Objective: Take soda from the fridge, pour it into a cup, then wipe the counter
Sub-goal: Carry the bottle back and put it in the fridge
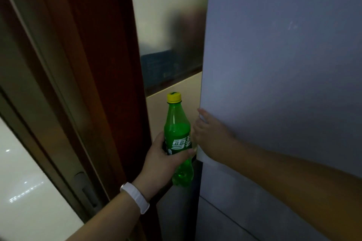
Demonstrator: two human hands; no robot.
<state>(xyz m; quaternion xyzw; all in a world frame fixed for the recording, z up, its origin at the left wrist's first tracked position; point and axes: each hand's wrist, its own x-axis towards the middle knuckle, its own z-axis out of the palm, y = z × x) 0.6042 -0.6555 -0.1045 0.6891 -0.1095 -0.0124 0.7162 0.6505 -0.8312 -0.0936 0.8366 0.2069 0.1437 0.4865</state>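
A green soda bottle (177, 135) with a yellow cap stands upright in front of the fridge's left edge, about half full. My left hand (163, 159) grips it around the label, a white band on the wrist. My right hand (208, 138) lies flat against the left edge of the grey fridge door (284, 64), fingers straight and pointing up. The door fills the right half of the view and hides the fridge's inside. No cup or cloth is in sight.
A dark red-brown door frame (109, 64) runs down the left of the bottle, with a sliding door track and handle (86, 191) beside it. Frosted glass (170, 25) and a beige panel (174, 101) lie behind the bottle. The room is dim.
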